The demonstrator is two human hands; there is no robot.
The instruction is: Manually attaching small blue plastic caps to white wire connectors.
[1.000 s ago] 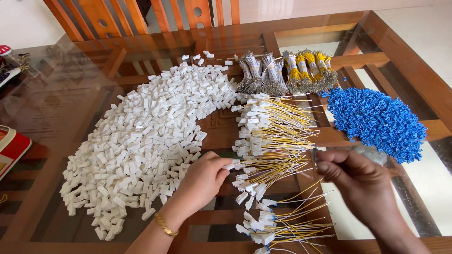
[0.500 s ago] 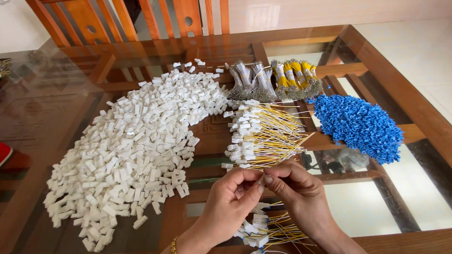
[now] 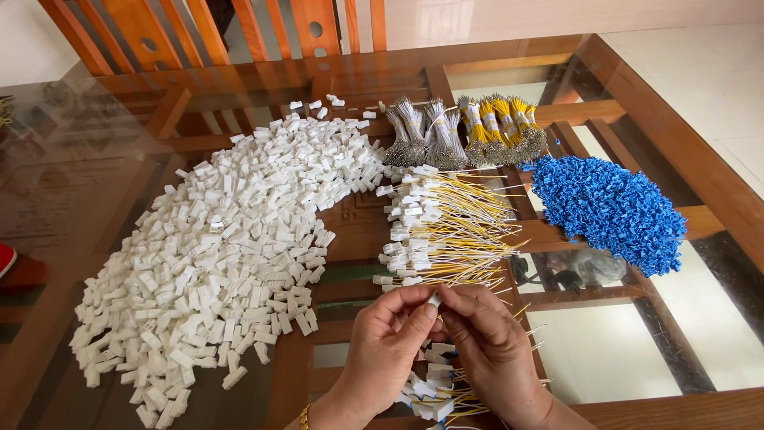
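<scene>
Both hands have drawn together since the earlier frame: left hand (image 3: pixel 390 342) and right hand (image 3: pixel 489 350) pinch one white connector (image 3: pixel 434 300) near the desk's front edge. Wired pieces (image 3: pixel 446 231) stack beyond; the big white pile (image 3: pixel 223 247) remains.

Wire ends hidden behind right hand (image 3: pixel 497 358); white connector (image 3: pixel 434 300) mostly covered by fingers (image 3: pixel 414 306); lower wire pile (image 3: pixel 434 398) cut off.

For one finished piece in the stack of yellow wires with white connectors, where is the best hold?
Probably the white connector at the left end of the wired stack, coming from the left: the blocky ends line up along that bare edge, while the thin yellow wires fan rightward and overlap.
</scene>
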